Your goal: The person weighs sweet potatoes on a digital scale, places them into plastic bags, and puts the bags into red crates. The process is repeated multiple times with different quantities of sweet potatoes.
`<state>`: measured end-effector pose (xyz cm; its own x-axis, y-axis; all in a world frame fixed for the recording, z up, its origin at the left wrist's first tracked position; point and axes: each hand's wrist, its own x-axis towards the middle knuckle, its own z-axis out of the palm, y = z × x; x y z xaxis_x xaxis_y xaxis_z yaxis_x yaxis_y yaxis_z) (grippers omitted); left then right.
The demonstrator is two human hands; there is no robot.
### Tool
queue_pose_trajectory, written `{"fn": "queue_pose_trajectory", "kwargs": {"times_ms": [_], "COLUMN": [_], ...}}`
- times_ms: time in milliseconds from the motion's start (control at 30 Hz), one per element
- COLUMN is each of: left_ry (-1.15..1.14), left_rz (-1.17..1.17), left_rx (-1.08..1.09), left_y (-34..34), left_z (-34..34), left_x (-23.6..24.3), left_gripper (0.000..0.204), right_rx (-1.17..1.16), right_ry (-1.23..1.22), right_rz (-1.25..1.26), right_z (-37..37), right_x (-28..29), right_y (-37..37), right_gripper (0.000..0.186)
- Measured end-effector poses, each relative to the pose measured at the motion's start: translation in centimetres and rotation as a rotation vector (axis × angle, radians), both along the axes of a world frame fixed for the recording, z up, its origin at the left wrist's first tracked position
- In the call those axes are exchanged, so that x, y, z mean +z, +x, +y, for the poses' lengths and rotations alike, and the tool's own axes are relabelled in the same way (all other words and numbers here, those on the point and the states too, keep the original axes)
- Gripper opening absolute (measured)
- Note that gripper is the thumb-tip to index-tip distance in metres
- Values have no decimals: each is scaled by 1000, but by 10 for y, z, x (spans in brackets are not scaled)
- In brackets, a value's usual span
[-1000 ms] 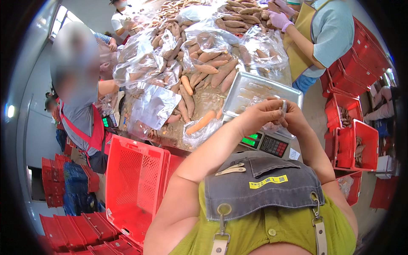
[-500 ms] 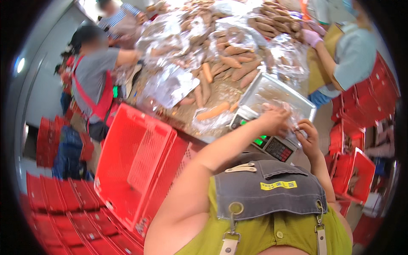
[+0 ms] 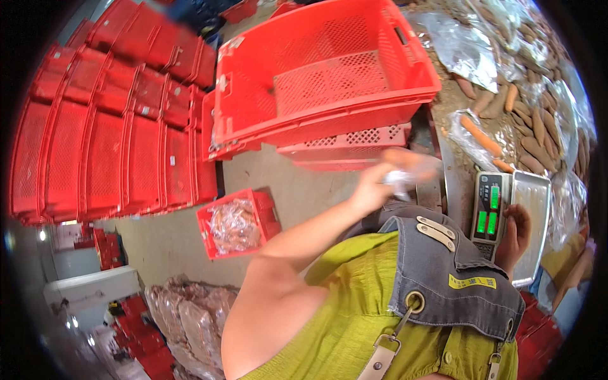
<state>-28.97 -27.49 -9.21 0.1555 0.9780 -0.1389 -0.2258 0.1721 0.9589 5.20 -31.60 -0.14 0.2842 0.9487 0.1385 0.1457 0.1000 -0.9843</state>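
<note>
My left hand (image 3: 370,189) is closed on a clear plastic bag (image 3: 411,174) with orange-brown sweet potatoes inside, blurred by motion. It hangs off the table's edge, just below the large red crate (image 3: 329,76). Beside the digital scale (image 3: 486,206), with its green-lit display, my right hand (image 3: 516,235) rests at the metal tray (image 3: 535,215); its fingers are loosely bent and I see nothing in them. On the table past the scale lies an orange sweet potato (image 3: 481,136) in clear plastic.
More sweet potatoes (image 3: 538,136) and plastic bags (image 3: 465,54) cover the table at right. Stacked red crates (image 3: 126,139) stand at left. A small red crate (image 3: 235,223) of bagged goods sits on the floor, near a plastic-wrapped pile (image 3: 196,323).
The view has swung left. My left hand has carried the bag leftward from the scale tray toward the large red crate. My right hand has let go of the bag and stays by the scale.
</note>
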Motion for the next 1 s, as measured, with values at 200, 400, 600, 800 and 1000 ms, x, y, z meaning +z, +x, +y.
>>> {"fn": "queue_pose_trajectory", "kwargs": {"times_ms": [200, 400, 600, 800, 1000], "left_ry": [-357, -1223, -16, 879, 819], "left_rz": [594, 1777, 1171, 717, 1255], "left_rx": [764, 874, 84, -454, -1044], "left_y": [-230, -419, -224, 151, 285], "left_z": [-88, -167, -32, 149, 268], "left_x": [-48, -55, -111, 34, -28], "left_gripper": [17, 52, 20, 17, 37], "right_rx": [278, 278, 106, -89, -192], "right_ry": [5, -128, -214, -216, -223], "right_rz": [15, -57, -241, -212, -395], "right_z": [34, 27, 16, 20, 46], "right_x": [-16, -30, -11, 3, 14], "right_y": [-21, -18, -13, 3, 18], "right_gripper": [22, 25, 17, 15, 14]}}
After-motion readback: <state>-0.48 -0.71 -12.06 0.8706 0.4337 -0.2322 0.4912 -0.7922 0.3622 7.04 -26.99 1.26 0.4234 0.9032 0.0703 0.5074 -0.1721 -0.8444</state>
